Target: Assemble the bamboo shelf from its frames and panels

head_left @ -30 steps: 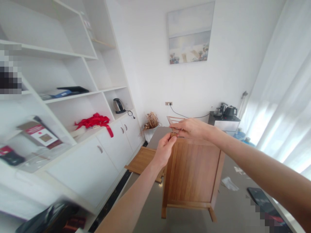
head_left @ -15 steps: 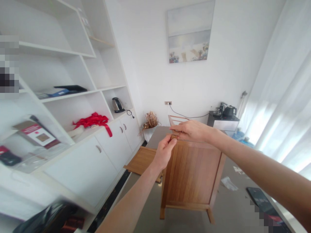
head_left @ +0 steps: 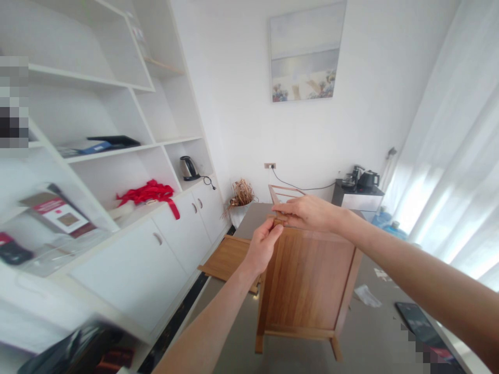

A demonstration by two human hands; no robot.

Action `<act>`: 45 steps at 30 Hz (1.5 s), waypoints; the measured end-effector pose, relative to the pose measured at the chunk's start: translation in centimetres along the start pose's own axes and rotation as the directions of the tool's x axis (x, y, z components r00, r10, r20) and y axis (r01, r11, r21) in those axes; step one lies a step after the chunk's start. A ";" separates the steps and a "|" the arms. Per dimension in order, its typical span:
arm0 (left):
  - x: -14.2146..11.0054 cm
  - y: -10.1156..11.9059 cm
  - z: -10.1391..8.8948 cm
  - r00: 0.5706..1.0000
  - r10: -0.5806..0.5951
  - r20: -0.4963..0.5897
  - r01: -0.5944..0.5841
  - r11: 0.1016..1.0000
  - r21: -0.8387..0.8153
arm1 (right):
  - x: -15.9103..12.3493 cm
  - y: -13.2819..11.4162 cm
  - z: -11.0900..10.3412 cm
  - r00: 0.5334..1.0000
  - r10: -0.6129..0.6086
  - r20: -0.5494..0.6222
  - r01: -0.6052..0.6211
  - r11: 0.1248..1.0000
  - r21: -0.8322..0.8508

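Note:
A wooden cabinet-like frame (head_left: 304,283) with a slatted panel and short legs stands on the grey table (head_left: 237,327). My left hand (head_left: 264,245) is closed round its upper left corner, thumb on the near face. Just above that corner is my right hand (head_left: 314,212), its fingers bent together over the joint. Whatever small part they may pinch is hidden. Behind the right hand, a thin wooden rail frame (head_left: 274,195) rises at the far side. Another wooden panel (head_left: 228,257) lies flat to the left.
A phone (head_left: 415,317) and a clear plastic bag (head_left: 367,296) lie on the table's right side. White shelves with cupboards (head_left: 132,270) line the left. A coffee maker (head_left: 353,179) stands on a dark-topped cabinet at the back, near water bottles (head_left: 395,228).
Both hands stay at the upper left corner. The right hand has shifted very slightly, and the wooden frame's lower end has moved a little to the left.

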State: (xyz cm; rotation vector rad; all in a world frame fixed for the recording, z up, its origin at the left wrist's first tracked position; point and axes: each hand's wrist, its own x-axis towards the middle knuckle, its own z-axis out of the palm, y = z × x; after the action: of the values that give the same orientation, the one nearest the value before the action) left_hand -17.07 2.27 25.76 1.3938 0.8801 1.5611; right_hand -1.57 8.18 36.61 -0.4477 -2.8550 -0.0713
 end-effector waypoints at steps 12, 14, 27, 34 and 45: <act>-0.5 -0.8 -0.8 0.999 -0.040 -0.008 0.040 0.996 0.081 | 0.0 -1.2 0.5 0.992 0.063 0.112 -0.045 0.986 -0.160; -0.8 -1.1 -1.3 0.999 -0.028 0.034 0.023 0.991 0.135 | -0.3 -1.6 1.1 0.989 0.060 0.135 -0.035 0.983 -0.177; -4.6 -4.5 -5.7 0.971 -0.223 0.083 0.222 0.975 0.014 | 1.2 -2.1 6.6 0.977 -0.037 0.209 0.008 0.990 0.138; -6.6 -5.8 -6.3 0.961 -0.210 -0.179 0.186 0.972 -0.140 | 4.1 -3.2 9.1 0.972 0.044 0.229 -0.079 0.986 0.149; -5.9 -5.0 -5.2 0.903 -0.201 -0.380 0.167 0.979 -0.121 | 4.8 -3.9 10.7 0.967 0.177 0.183 -0.215 0.953 0.214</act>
State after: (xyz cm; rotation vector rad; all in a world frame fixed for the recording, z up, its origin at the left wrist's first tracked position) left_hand -21.42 -1.01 18.16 0.9180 1.1320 1.7355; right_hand -9.71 6.77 27.47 -0.7135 -2.9063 0.3487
